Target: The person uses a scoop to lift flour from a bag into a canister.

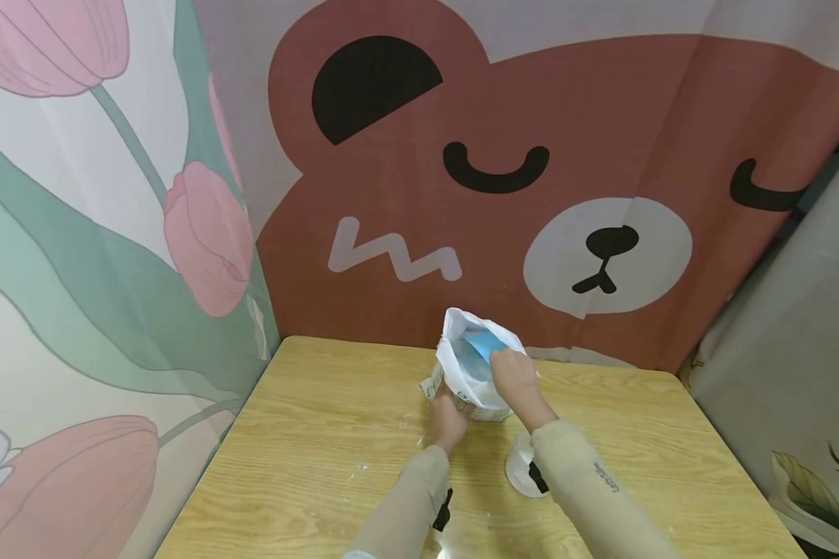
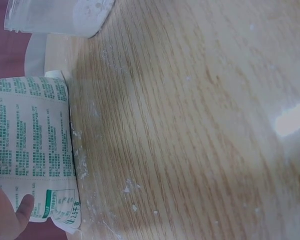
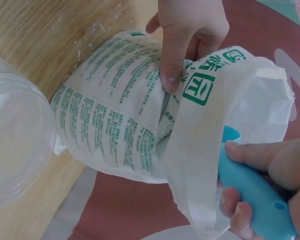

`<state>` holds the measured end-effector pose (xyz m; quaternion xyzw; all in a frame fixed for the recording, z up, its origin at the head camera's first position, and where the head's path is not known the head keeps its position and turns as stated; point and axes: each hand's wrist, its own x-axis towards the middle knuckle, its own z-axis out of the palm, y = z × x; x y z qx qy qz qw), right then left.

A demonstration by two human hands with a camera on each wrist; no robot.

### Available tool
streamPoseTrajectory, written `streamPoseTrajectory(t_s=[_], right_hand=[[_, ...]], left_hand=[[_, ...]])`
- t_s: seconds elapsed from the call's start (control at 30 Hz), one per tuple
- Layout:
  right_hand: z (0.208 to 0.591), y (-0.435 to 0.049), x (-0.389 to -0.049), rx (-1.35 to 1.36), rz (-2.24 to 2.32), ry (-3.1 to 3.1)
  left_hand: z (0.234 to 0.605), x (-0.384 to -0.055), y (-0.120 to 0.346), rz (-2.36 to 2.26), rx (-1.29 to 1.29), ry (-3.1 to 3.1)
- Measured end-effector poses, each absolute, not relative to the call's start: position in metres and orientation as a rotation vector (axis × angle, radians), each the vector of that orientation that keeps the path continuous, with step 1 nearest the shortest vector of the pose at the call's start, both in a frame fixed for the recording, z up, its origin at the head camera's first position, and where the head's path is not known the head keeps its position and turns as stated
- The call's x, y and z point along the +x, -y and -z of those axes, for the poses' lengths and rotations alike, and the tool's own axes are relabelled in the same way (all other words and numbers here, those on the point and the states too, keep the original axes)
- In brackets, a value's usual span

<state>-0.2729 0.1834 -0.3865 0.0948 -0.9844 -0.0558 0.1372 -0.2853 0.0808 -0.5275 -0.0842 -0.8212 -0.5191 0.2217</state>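
Observation:
A white paper bag with green print [image 3: 110, 110] stands on the table with its top open. My left hand [image 1: 450, 421] grips the bag's near left side, its thumb pressing into the folded paper in the right wrist view. In my right hand [image 1: 516, 378] is the handle of a blue scoop [image 3: 257, 197]. The scoop's head [image 1: 484, 342] reaches inside the bag's mouth, and the bag's wall partly hides it in the right wrist view. Close by my right forearm stands a clear plastic jar [image 1: 522, 468] with whitish content low inside.
White crumbs [image 2: 130, 187] lie scattered on the wooden table [image 1: 322, 435] near the bag. Behind the table hangs a curtain with a bear print [image 1: 405, 194]. A tulip-print curtain [image 1: 112, 310] borders the left side, and grey cloth [image 1: 776, 349] the right.

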Motion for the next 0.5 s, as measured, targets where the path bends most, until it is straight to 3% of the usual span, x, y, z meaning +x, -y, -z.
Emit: streamPoseTrajectory(t_s=[0.5], right_hand=[[0.3862,-0.1815,-0.2699,0.219,0.132,2.824]], left_hand=[[0.5291,-0.2862,-0.0810,1.461,-0.241,2.273]])
